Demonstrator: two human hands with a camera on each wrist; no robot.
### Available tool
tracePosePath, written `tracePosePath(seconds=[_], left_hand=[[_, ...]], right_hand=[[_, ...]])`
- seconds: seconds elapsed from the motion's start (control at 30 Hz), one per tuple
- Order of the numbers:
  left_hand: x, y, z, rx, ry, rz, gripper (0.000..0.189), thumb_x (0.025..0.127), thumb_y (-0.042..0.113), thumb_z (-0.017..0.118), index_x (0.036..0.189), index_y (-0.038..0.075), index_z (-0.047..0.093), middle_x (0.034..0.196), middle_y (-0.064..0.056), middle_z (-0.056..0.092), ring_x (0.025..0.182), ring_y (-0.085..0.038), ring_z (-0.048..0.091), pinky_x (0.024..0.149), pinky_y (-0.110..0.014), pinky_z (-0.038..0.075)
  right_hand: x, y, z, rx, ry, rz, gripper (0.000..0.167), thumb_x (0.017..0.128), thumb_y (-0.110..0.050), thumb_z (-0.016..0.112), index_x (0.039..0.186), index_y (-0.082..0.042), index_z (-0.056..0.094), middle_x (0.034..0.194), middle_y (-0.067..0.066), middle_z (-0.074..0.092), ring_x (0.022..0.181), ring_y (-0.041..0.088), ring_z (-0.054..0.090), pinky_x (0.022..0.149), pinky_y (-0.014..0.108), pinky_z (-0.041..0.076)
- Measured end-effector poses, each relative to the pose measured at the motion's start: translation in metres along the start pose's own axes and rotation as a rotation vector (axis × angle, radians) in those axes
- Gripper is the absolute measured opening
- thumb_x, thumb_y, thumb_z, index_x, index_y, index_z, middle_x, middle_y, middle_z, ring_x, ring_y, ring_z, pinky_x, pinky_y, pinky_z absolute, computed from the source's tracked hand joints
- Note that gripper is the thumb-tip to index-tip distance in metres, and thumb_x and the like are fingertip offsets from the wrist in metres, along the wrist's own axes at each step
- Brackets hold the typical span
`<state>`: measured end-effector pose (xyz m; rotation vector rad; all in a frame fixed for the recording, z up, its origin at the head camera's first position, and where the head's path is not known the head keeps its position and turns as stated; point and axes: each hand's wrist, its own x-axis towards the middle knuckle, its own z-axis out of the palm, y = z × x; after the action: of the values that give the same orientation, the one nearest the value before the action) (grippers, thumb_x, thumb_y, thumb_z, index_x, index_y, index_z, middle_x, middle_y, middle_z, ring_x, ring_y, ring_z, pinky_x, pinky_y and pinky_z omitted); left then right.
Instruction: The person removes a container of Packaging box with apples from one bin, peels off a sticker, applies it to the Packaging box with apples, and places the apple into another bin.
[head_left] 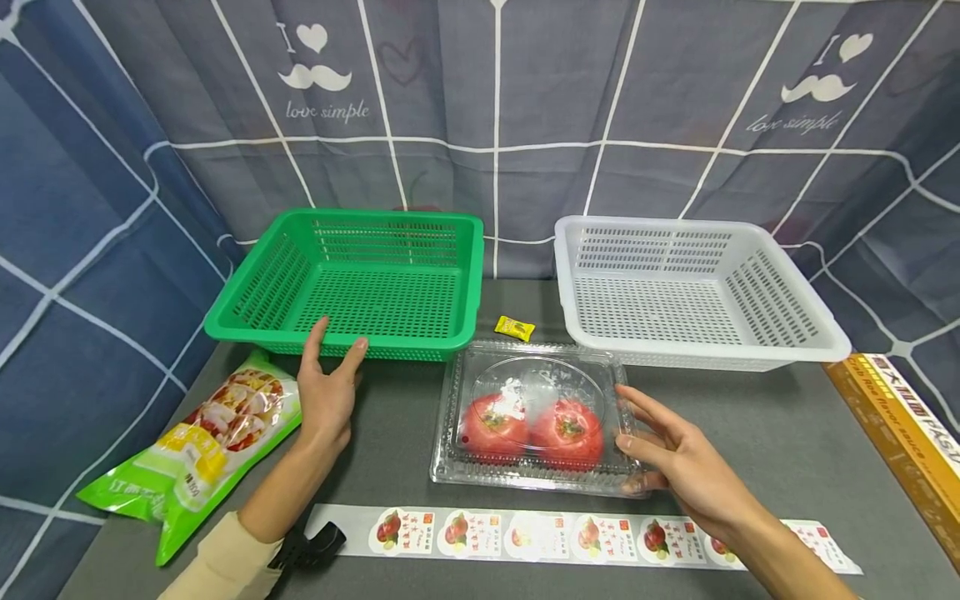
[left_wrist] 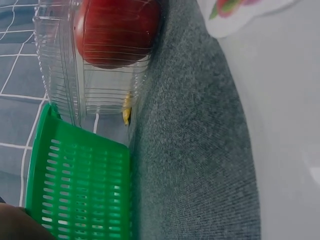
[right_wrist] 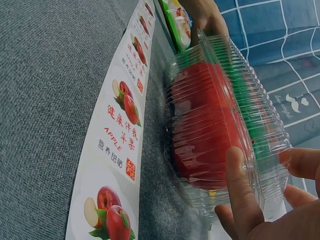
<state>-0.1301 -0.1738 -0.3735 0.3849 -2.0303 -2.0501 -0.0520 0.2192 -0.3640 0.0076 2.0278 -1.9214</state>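
A clear plastic clamshell box [head_left: 528, 479] with two red tomatoes [head_left: 567, 433] inside lies on the grey table, its lid down. My right hand [head_left: 678, 467] is at the box's right end. Its fairly straight, spread fingers touch the lid edge and side, as the right wrist view shows up close. Left of the box, my left hand [head_left: 327, 396] holds nothing, its thumb and index finger spread apart. Its fingertips reach the front rim of the green basket [head_left: 345, 343]; contact is unclear. In the left wrist view only a bit of that hand shows, beside the green basket [left_wrist: 80, 180].
A white basket [head_left: 705, 354] stands at the back right. Behind the box lies a small yellow packet [head_left: 514, 328]. A green food bag [head_left: 217, 442] is on the left, an orange-brown carton [head_left: 900, 450] on the right. A strip of apple stickers [head_left: 472, 533] runs along the front.
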Motion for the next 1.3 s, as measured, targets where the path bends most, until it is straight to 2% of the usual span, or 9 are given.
tracePosePath(seconds=[0.1, 0.2, 0.43, 0.53, 0.8, 0.97, 1.07, 1.2, 1.3], left_hand=[[0.0, -0.001, -0.002, 0.037, -0.002, 0.008, 0.07, 0.1, 0.025, 0.061, 0.158, 0.032, 0.021, 0.164, 0.008, 0.003, 0.148, -0.023, 0.007, 0.108, -0.05, 0.036], [-0.001, 0.0, -0.002, 0.048, -0.006, 0.017, 0.071, 0.1, 0.026, 0.061, 0.158, 0.032, 0.021, 0.164, 0.008, 0.004, 0.148, -0.021, 0.008, 0.108, -0.051, 0.035], [-0.002, 0.0, -0.003, 0.025, -0.003, 0.009, 0.071, 0.099, 0.025, 0.062, 0.158, 0.031, 0.023, 0.164, 0.007, 0.006, 0.138, -0.034, 0.034, 0.108, -0.051, 0.034], [-0.002, 0.0, -0.003, 0.019, -0.002, 0.002, 0.071, 0.099, 0.025, 0.062, 0.157, 0.032, 0.023, 0.164, 0.007, 0.005, 0.132, -0.038, 0.041, 0.109, -0.051, 0.033], [-0.004, 0.0, -0.006, -0.01, -0.016, -0.015, 0.068, 0.1, 0.021, 0.06, 0.157, 0.032, 0.025, 0.164, 0.004, 0.001, 0.137, -0.033, 0.036, 0.11, -0.05, 0.032], [-0.007, 0.0, -0.009, -0.038, -0.008, -0.019, 0.067, 0.099, 0.02, 0.061, 0.156, 0.033, 0.028, 0.164, 0.003, 0.004, 0.145, -0.023, 0.019, 0.108, -0.051, 0.034], [-0.011, 0.0, -0.012, -0.055, -0.014, -0.024, 0.067, 0.1, 0.019, 0.061, 0.156, 0.032, 0.027, 0.164, -0.001, 0.005, 0.147, -0.022, 0.013, 0.109, -0.051, 0.034], [-0.023, 0.003, -0.019, -0.066, -0.035, -0.043, 0.066, 0.1, 0.019, 0.06, 0.156, 0.03, 0.028, 0.162, -0.007, 0.011, 0.144, -0.026, 0.023, 0.108, -0.047, 0.036], [-0.035, 0.004, -0.026, -0.037, -0.083, -0.066, 0.064, 0.1, 0.021, 0.06, 0.156, 0.025, 0.03, 0.157, -0.01, 0.02, 0.134, -0.025, 0.038, 0.104, -0.037, 0.042]], right_hand=[[0.0, 0.0, 0.0, -0.006, -0.006, 0.001, 0.07, 0.097, -0.018, 0.064, 0.157, -0.021, 0.028, 0.161, 0.023, 0.005, 0.134, 0.053, 0.031, 0.073, 0.05, 0.057], [0.0, 0.0, 0.0, -0.008, -0.011, -0.008, 0.07, 0.098, -0.017, 0.063, 0.157, -0.021, 0.027, 0.16, 0.024, 0.005, 0.133, 0.053, 0.031, 0.073, 0.05, 0.057], [-0.001, 0.001, -0.001, -0.017, -0.024, -0.026, 0.07, 0.097, -0.016, 0.064, 0.157, -0.019, 0.028, 0.162, 0.02, 0.007, 0.134, 0.052, 0.03, 0.074, 0.05, 0.057], [-0.001, 0.001, -0.001, -0.02, -0.026, -0.028, 0.07, 0.097, -0.017, 0.064, 0.157, -0.02, 0.028, 0.162, 0.017, 0.009, 0.134, 0.051, 0.03, 0.074, 0.05, 0.057], [-0.004, 0.0, -0.001, -0.028, -0.015, -0.02, 0.07, 0.096, -0.015, 0.065, 0.156, -0.02, 0.03, 0.158, 0.022, 0.021, 0.128, 0.048, 0.04, 0.073, 0.051, 0.057], [-0.005, 0.001, -0.001, -0.026, -0.013, -0.016, 0.069, 0.097, -0.018, 0.065, 0.156, -0.021, 0.03, 0.16, 0.021, 0.016, 0.131, 0.049, 0.036, 0.073, 0.051, 0.057], [-0.005, 0.001, 0.0, -0.024, -0.013, -0.006, 0.069, 0.097, -0.02, 0.064, 0.157, -0.023, 0.03, 0.16, 0.022, 0.012, 0.134, 0.049, 0.033, 0.074, 0.05, 0.057], [-0.008, -0.001, 0.0, -0.128, 0.02, -0.019, 0.065, 0.098, -0.025, 0.063, 0.155, -0.027, 0.033, 0.157, 0.02, 0.024, 0.133, 0.044, 0.038, 0.082, 0.047, 0.055], [-0.014, -0.003, 0.0, -0.274, 0.083, -0.08, 0.06, 0.099, -0.029, 0.063, 0.153, -0.028, 0.037, 0.154, 0.015, 0.035, 0.131, 0.037, 0.042, 0.094, 0.054, 0.046]])
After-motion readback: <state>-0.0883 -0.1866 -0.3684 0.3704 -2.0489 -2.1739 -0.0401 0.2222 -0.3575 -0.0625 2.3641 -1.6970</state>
